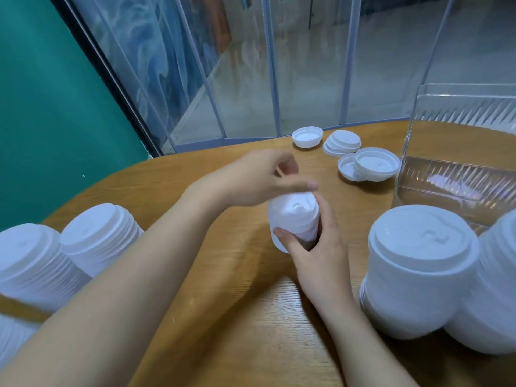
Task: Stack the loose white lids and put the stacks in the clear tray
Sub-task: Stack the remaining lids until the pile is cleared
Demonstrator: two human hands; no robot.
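Right hand (312,244) is gripping a short lid stack (293,216) at table centre; left hand (262,177) is hovering above, fingers loose. Clear tray (458,174) is standing far right; uneven pressing could topple lids.

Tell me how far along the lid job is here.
Partly done. Tall stacks already stand on the table, at both sides. In hand: the right hand grips a small stack, and the left hand hovers over its top. Left: loose lids lie by the tray, which looks empty.
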